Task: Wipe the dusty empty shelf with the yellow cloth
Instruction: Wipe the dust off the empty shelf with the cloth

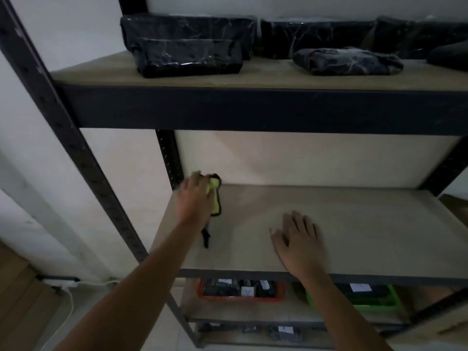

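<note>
The small yellow cloth w/ dark edging (215, 198) lies pressed on the pale beige wooden board of the empty middle shelf (354, 224), at its far-left corner, close to the back wall and just beside the black perforated metal rear post (169, 158); most of it is covered by the left hand (193, 200), only the right edge and a bit at the top show. That hand is curled over the cloth, gripping it, palm down, forearm stretched in from bottom left; a thin dark strip (206, 236) pokes out below the wrist onto the board, can't tell what it is. The right hand (298, 239) rests flat on the same board nearer the front edge, fingers spread and straight, holding nothing, well apart from the cloth.

Board surface otherwise bare, w/ a dark metal front rail (228, 273) under it; black angled front post (76, 153) runs down the left side.

Shelf above: several black plastic-wrapped rectangular packages (187, 45) stacked left and along the back, plus a flatter dark wrapped bundle (348, 60) to the right. Shelf below: a red plastic basket (240, 291) w/ dark items and white labels, and a green plastic basket (367, 297) beside it to the right, apart. Lower still, more dark labelled items, too dim to tell.

On the floor at left, a white power strip w/ white cable (62, 283) against the wall.
</note>
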